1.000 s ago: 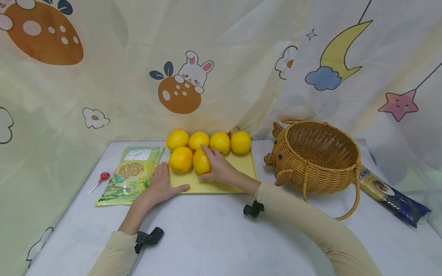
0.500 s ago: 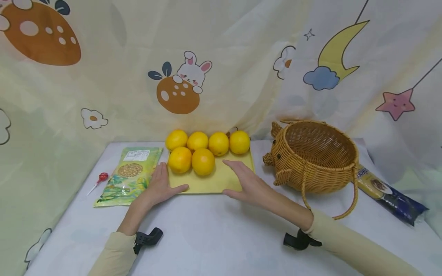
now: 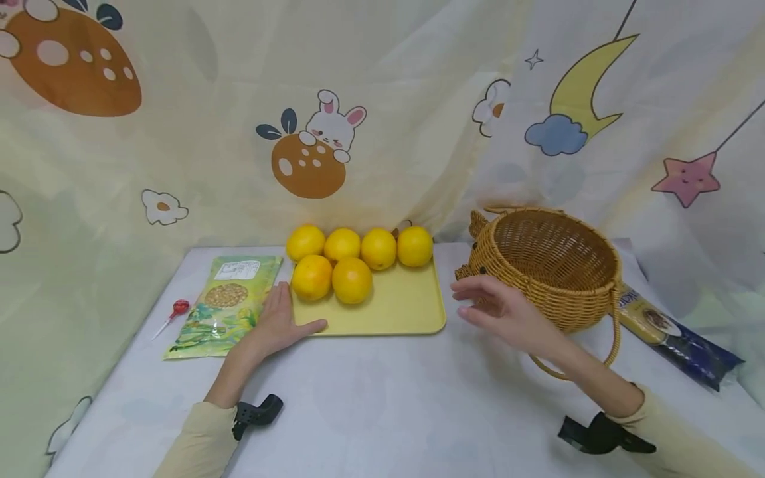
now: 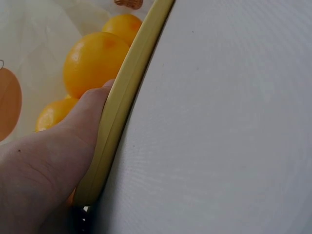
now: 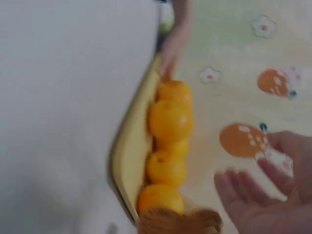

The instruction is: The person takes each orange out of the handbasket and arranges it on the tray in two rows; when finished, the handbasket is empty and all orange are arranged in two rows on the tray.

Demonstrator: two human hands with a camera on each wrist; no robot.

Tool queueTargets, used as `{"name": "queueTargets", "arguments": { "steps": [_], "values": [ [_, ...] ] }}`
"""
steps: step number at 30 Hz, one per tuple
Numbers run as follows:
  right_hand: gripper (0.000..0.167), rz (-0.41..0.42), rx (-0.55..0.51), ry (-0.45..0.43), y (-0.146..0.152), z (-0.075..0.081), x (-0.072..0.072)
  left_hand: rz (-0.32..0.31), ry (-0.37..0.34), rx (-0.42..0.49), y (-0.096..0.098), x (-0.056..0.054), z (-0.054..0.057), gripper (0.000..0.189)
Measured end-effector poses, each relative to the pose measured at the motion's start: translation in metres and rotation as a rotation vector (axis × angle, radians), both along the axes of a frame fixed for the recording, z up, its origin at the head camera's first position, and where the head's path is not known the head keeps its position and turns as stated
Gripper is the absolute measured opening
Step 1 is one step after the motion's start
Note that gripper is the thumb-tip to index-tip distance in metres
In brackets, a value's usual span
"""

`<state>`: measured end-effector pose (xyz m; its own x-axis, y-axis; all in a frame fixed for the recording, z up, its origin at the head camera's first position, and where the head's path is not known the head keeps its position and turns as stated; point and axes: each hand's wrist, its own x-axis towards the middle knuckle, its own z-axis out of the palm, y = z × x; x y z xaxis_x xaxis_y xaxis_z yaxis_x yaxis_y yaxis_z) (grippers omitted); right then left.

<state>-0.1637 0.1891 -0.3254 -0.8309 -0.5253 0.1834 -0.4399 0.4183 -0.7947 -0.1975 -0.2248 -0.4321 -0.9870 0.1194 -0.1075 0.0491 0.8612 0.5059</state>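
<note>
- Head: our left hand [image 3: 276,325] rests flat on the tray [image 3: 394,312] corner; six oranges [image 3: 351,280] crowd its far-left side. Our right hand [image 3: 508,313], fingers spread and empty, hovers right of the tray, before the basket [image 3: 558,265].
- Left wrist: thumb [image 4: 92,109] presses the tray rim [image 4: 124,92].
- Right wrist: blurred; a careless swing could tip the basket.

My round orange-yellow fruits [image 3: 352,279] sit on a pale yellow plastic tray [image 3: 399,309], beside a tan woven wicker basket [image 3: 552,269].
</note>
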Motion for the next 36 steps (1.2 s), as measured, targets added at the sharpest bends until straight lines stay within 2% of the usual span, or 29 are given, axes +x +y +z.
{"name": "queueTargets", "arguments": {
  "steps": [3,5,7,9,13,16,21,24,30,33,36],
  "values": [
    [0.029,0.138,-0.014,-0.189,0.026,0.026,-0.018,-0.003,0.019,0.020,0.002,-0.001,0.001,0.128],
    [0.029,0.230,0.023,-0.239,0.045,0.043,-0.034,-0.003,0.020,0.025,0.002,-0.001,0.001,0.127],
    [0.031,0.284,0.087,-0.246,0.064,0.059,-0.050,-0.002,0.002,0.014,0.002,-0.001,0.001,0.128],
    [0.033,0.267,0.173,-0.241,0.080,0.073,-0.067,-0.002,-0.016,0.003,0.001,0.000,0.001,0.129],
    [0.040,0.113,0.387,-0.268,0.095,0.091,-0.102,0.003,-0.030,0.003,0.000,0.001,0.001,0.130],
    [0.048,0.061,0.542,-0.313,0.096,0.093,-0.125,0.006,-0.025,0.010,-0.002,0.000,0.002,0.130],
    [0.059,0.154,0.710,-0.433,0.093,0.088,-0.151,0.011,-0.006,0.018,-0.003,-0.001,0.004,0.129],
    [0.066,0.180,0.776,-0.548,0.088,0.084,-0.161,0.006,0.002,0.021,-0.003,-0.001,0.004,0.129],
    [0.087,0.199,0.837,-0.828,0.071,0.069,-0.174,0.014,0.027,0.026,-0.003,0.001,0.002,0.127],
    [0.087,0.221,0.846,-0.917,0.065,0.062,-0.178,0.012,0.047,0.024,-0.003,0.002,-0.001,0.126],
    [0.085,0.229,0.834,-0.984,0.065,0.055,-0.180,0.012,0.028,0.014,-0.001,0.002,-0.004,0.127]
  ]
}}
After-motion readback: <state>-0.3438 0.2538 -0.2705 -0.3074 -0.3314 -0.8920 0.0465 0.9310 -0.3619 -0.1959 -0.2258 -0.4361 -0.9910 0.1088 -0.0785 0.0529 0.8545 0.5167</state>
